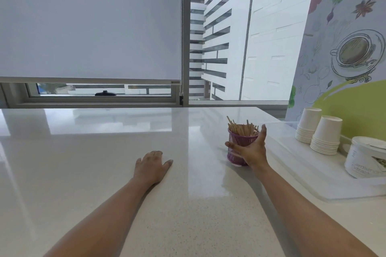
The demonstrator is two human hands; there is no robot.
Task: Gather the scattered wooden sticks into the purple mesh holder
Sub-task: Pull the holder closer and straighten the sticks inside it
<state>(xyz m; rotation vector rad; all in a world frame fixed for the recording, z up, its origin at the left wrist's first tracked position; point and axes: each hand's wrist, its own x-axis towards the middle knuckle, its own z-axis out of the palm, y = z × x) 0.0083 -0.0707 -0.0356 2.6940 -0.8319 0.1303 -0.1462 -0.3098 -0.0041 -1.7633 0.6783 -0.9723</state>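
Note:
A purple mesh holder stands upright on the white counter, right of centre. Several wooden sticks stand bunched inside it, their tips poking above the rim. My right hand wraps around the holder's near right side, thumb across the front and fingers up by the rim. My left hand lies flat on the counter, palm down, well to the left of the holder, with nothing in it. No loose sticks show on the counter.
A clear tray on the right carries two stacks of white paper cups and a white lidded tub. A window with a lowered blind runs behind the counter. An illustrated wall stands at the right.

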